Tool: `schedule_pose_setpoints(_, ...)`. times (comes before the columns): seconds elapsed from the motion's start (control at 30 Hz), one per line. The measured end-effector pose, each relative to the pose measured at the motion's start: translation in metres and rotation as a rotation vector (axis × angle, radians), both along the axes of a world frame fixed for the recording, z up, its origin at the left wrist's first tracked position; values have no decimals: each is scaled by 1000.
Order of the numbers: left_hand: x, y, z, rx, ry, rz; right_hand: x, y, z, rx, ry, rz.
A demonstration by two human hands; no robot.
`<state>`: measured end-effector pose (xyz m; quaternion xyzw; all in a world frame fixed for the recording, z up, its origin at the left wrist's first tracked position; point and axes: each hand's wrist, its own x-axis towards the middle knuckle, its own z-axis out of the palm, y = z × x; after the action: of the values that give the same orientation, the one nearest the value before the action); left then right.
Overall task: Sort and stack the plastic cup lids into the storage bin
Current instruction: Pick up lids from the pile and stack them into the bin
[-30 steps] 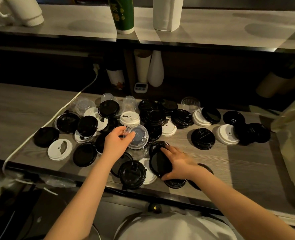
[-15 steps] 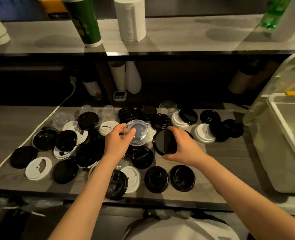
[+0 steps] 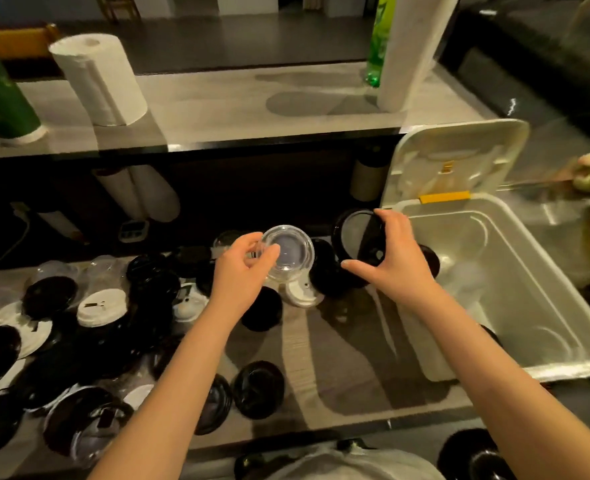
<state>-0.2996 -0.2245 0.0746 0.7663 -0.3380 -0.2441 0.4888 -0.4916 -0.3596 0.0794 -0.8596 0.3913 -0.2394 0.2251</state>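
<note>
Bin [image 3: 563, 367] open, just right of right hand [image 3: 395, 261] gripping black lid [image 3: 354, 233] on edge. Left hand [image 3: 239, 275] farther off, pinching clear lid [image 3: 290, 251].

Desk: grey wood-grain desk [image 3: 342, 355], a bare strip running between the lids and the bin.
Left and centre: round black plastic cup lids [image 3: 259, 389], round white plastic cup lids [image 3: 101, 306] and clear plastic cup lids [image 3: 56, 271], scattered and overlapping.
Right: white translucent rectangular plastic storage bin [image 3: 515, 292], standing open on the desk, its white bin cover [image 3: 459, 154] upright behind it.
</note>
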Motion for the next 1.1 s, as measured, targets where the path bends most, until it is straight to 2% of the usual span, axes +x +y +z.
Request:
schedule_pose_setpoints(0.2, -49, -57, 0, 0, 16, -70, -61, -66, -2, 43, 7, -161)
schedule_pose_setpoints(0.37, -78, -93, -3, 31, -44, -66, -103, -110, -11, 242, -30, -269)
schedule_pose_setpoints(0.47, -92, -108, -5, 40, -48, -64, -120, -128, -19, 223, 93, -254)
schedule_pose_setpoints(0.57, -108, -120, -7, 42, -46, -66, -135, -130, -19, 263, 222, -116)
schedule_pose_setpoints(0.77, -136, -132, -10, 48, -66, -108, -171, -107, -22, 357, 611, 165)
schedule_pose_setpoints(0.9, -146, -138, -9, 21, -78, -109, -185, -99, -32, 427, 876, 247)
schedule_pose_setpoints(1.0, -153, -143, -10, 15, -88, -120, -180, -91, -44, 385, 1108, 295)
schedule_pose_setpoints(1.1, -157, -147, -12, 18, -91, -128, -167, -88, -56, 341, 1262, 341)
